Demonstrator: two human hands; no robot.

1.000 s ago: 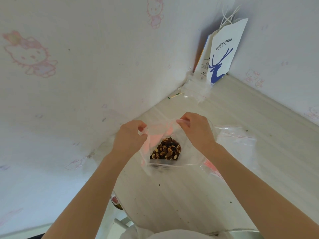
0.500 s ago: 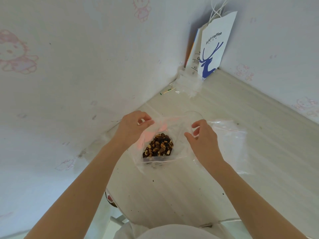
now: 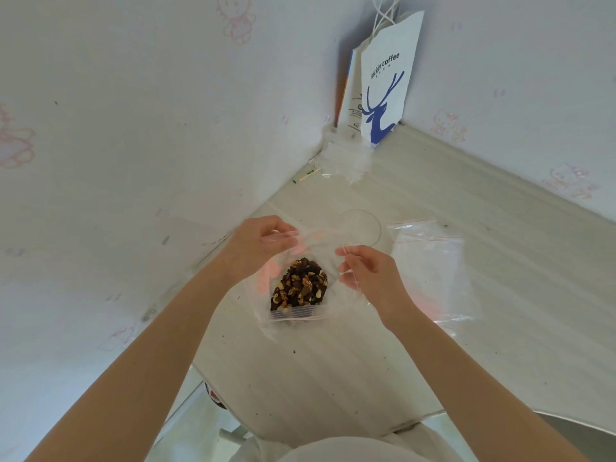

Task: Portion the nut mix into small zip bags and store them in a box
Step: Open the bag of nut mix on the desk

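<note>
A clear plastic zip bag [image 3: 300,261] sits in the middle of the pale table [image 3: 500,261]. The bag is thin, shiny and crinkly, with a thin red line along its zip edges. Inside it is a heap of nut mix [image 3: 299,288], bumpy and brown, with dark bits and lighter tan bits. The heap is roughly heart-shaped and lies low in the bag, near the person.

The left hand [image 3: 260,248] is at the far left corner of the bag. Its thumb and fingers are pinched together on the bag's top edge, and the arm reaches in from the near left. The right hand [image 3: 370,275] is at the right side of the bag. Its fingers are curled, and its fingertips [image 3: 343,253] pinch the plastic edge there. That arm comes in from the near right. Both hands hold the same bag, one on each side, with the nuts between them.

Just past the right hand is a round, see-through cup [image 3: 361,228] that is hard to make out. To the right lie flat, empty clear bags [image 3: 433,271] with red lines, smooth and floppy. Far away in the corner stands a stiff white paper bag [image 3: 386,81] with a blue deer on it and string handles. Some crumpled clear plastic [image 3: 346,158] lies in front of it. The table has little dark crumbs on it.
</note>
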